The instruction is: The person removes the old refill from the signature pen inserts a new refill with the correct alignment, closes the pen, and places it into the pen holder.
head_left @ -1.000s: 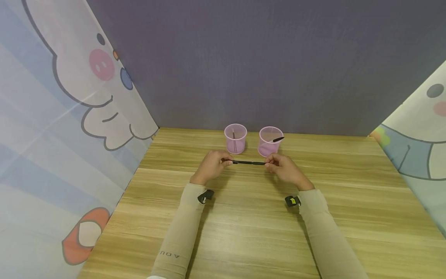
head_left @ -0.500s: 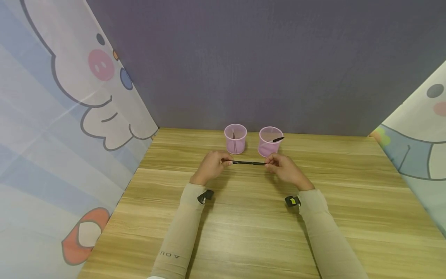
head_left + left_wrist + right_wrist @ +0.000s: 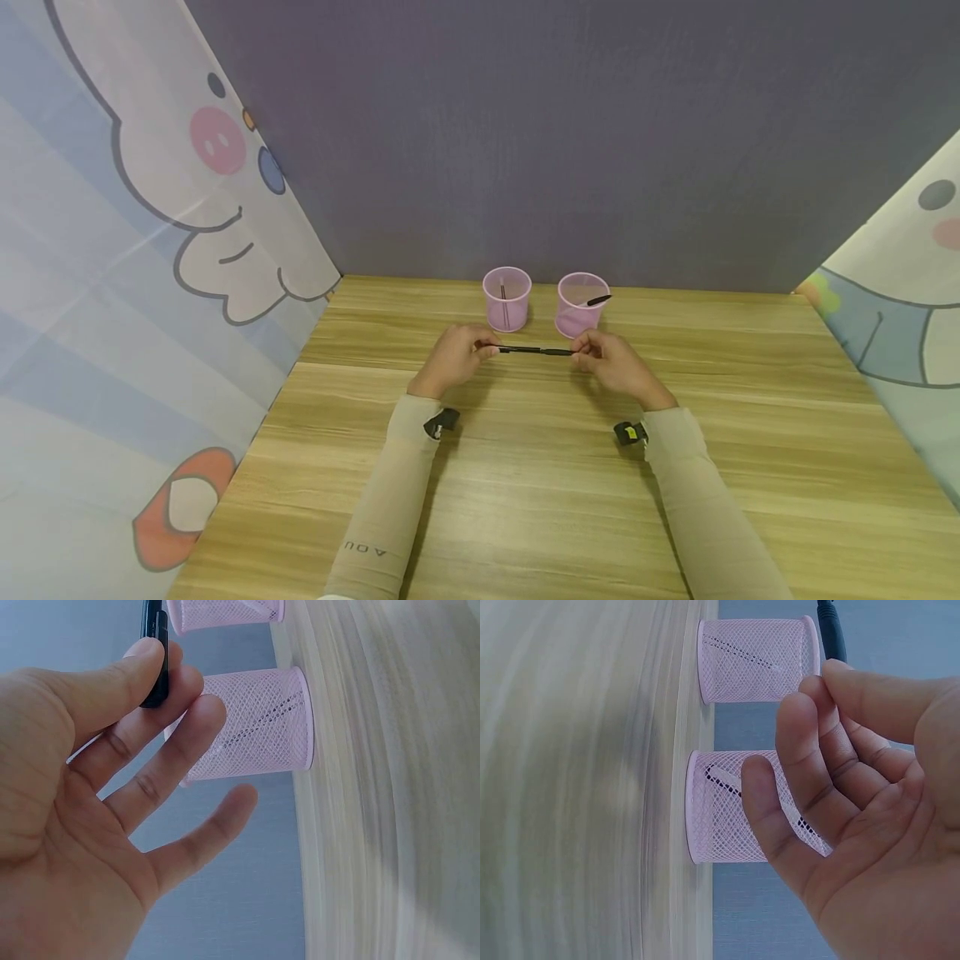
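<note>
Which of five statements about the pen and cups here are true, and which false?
1. The left-hand grip and right-hand grip pinch opposite ends of one black pen. True.
2. That pen stands upright. False: it is roughly level.
3. The left cup and right cup are both pink. True.
4. The left cup holds nothing. False: a thin dark item leans inside.
5. The right cup lies on its side. False: it stands upright.

Head view looks down from above; close, sideways wrist views share both cups [image 3: 757,660].
</note>
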`<state>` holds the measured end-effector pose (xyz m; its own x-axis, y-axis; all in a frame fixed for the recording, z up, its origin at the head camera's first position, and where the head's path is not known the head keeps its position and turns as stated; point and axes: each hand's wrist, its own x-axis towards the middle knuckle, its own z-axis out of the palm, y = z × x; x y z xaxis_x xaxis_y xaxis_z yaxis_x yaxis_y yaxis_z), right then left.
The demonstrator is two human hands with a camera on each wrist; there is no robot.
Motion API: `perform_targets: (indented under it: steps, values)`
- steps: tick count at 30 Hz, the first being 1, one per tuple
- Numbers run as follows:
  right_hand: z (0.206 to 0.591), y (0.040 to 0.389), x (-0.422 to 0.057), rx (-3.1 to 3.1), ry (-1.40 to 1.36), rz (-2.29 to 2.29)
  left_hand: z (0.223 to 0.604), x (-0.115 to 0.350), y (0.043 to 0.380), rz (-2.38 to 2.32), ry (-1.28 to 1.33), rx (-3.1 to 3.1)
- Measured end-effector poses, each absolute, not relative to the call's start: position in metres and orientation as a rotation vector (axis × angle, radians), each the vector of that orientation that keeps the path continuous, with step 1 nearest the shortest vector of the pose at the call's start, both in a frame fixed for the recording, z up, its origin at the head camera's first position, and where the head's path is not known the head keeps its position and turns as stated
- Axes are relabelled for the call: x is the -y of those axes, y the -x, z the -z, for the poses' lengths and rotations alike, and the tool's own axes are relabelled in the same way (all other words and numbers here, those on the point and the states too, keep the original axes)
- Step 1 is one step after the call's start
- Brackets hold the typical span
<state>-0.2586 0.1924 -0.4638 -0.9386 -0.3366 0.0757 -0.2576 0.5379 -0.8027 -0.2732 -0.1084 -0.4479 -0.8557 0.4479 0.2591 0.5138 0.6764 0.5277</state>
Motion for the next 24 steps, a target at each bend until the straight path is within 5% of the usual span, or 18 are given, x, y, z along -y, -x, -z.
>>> perform_targets:
  steps: [24]
  values:
    - [0.4594,0.2576,-0.1959,-2.665,0.533,1.411,0.4481,0.1102,0.275,0.938,0.798,2.778]
